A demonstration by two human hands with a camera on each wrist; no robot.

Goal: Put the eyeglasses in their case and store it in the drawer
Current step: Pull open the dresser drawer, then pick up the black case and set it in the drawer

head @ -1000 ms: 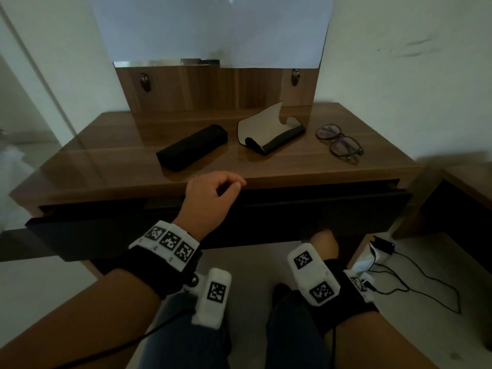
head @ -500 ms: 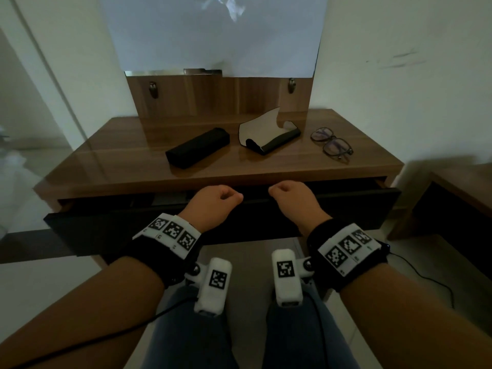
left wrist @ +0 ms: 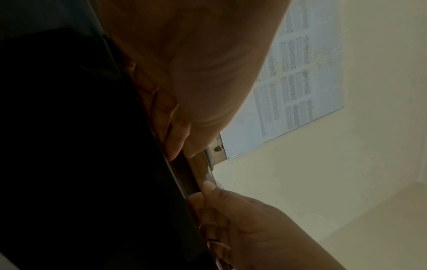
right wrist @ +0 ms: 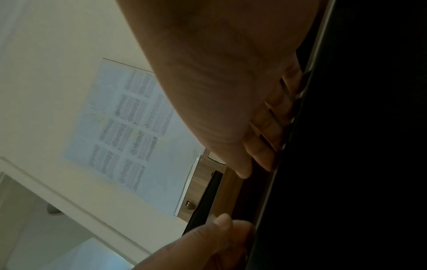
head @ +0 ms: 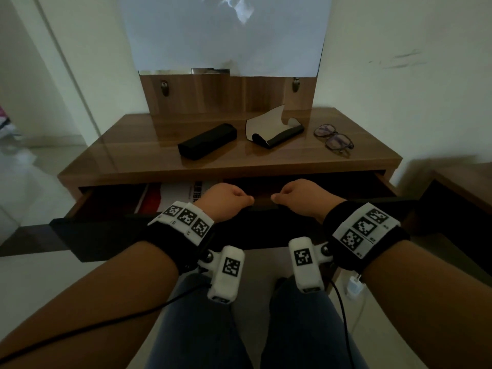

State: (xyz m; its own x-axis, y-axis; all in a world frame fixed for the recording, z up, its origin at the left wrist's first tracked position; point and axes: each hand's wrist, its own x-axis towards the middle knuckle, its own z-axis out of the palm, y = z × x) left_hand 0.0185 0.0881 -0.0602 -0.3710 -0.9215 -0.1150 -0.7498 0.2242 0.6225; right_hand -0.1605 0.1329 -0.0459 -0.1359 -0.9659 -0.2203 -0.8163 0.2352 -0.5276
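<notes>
Non-task stuff I see: closed black case on the wooden desk, left of centre, and a printed sheet taped to the wall above. White charger with a black cable on the floor beside my right knee. Red-and-white booklet lies further left.

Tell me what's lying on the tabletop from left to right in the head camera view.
Closed black case → open eyeglass case with its pale flap up → eyeglasses.
</notes>
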